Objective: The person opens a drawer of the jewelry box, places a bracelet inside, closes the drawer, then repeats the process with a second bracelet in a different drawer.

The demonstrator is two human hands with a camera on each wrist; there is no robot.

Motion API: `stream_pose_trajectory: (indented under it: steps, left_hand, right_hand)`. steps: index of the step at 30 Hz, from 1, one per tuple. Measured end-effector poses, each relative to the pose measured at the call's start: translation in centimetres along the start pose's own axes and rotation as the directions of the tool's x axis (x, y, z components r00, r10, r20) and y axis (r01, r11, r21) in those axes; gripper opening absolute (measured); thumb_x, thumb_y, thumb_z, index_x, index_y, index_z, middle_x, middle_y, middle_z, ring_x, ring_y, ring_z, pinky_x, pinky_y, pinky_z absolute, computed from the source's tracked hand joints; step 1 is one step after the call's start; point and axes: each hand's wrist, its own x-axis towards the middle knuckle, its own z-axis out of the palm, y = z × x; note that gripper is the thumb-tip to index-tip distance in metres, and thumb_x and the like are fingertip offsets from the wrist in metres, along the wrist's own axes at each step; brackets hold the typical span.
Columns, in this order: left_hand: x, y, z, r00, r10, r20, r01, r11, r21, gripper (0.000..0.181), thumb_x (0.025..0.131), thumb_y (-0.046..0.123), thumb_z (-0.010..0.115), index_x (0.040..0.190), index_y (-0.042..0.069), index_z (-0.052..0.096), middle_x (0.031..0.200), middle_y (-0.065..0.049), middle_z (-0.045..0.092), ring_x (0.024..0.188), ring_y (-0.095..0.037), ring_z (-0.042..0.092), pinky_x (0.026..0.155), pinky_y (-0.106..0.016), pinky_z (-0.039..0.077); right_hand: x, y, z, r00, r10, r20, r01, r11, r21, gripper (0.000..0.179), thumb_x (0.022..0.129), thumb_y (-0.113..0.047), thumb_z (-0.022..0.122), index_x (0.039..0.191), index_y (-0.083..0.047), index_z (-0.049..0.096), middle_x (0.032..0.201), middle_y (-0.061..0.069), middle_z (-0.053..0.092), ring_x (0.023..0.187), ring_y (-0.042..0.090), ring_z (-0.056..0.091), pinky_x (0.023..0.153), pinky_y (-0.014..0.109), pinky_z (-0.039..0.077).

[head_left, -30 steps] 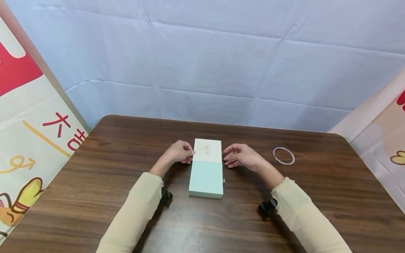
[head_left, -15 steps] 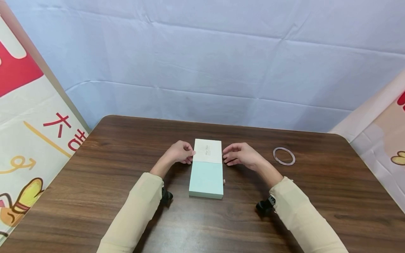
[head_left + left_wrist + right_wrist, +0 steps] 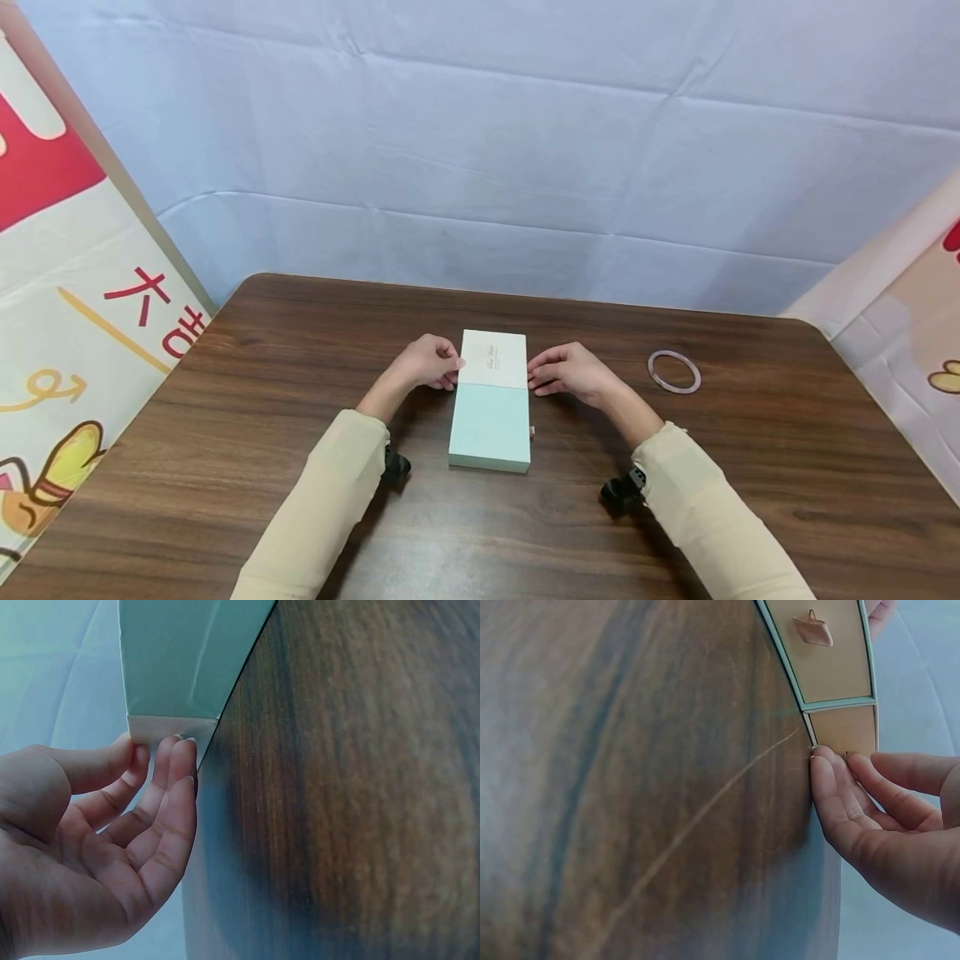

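Note:
A white drawer box (image 3: 492, 358) with printed lettering lies end to end with a mint-green drawer box (image 3: 491, 422). My left hand (image 3: 433, 361) grips the white box's left side, thumb at the top edge and fingertips (image 3: 184, 746) against the side. On the opposite side my right hand (image 3: 566, 367) holds the box with bent fingers; the fingertips (image 3: 821, 754) sit at the bottom of its tan drawer front (image 3: 844, 729). They cover part of that front, and I cannot tell whether they pinch a tab there. A small pink pull tab (image 3: 814, 631) hangs from the mint box's drawer front.
A pale lilac bangle-like ring (image 3: 673, 371) lies on the dark wooden table (image 3: 225, 467), to the right of my right hand. Behind the table's far edge hangs a pale blue cloth (image 3: 480, 150). Printed panels (image 3: 97, 367) stand at the left and right.
My right hand has moved slightly left, its fingertips closing up to the white box's right side. My left hand, both boxes and the ring stay in place.

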Motion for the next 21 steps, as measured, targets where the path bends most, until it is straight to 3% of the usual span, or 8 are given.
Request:
stream_pose_trajectory:
  steps: [21]
  left_hand:
    - [-0.06, 0.1, 0.01, 1.0, -0.012, 0.009, 0.012, 1.0, -0.006, 0.017, 0.091, 0.013, 0.057, 0.082, -0.001, 0.058, 0.072, -0.013, 0.061, 0.063, -0.02, 0.062, 0.06, -0.03, 0.05]
  right_hand:
    - [-0.11, 0.09, 0.17, 1.0, 0.001, -0.024, -0.001, 1.0, 0.002, 0.023, 0.09, 0.008, 0.047, 0.109, 0.02, 0.052, 0.09, 0.016, 0.063, 0.087, 0.026, 0.063, 0.079, 0.04, 0.049]
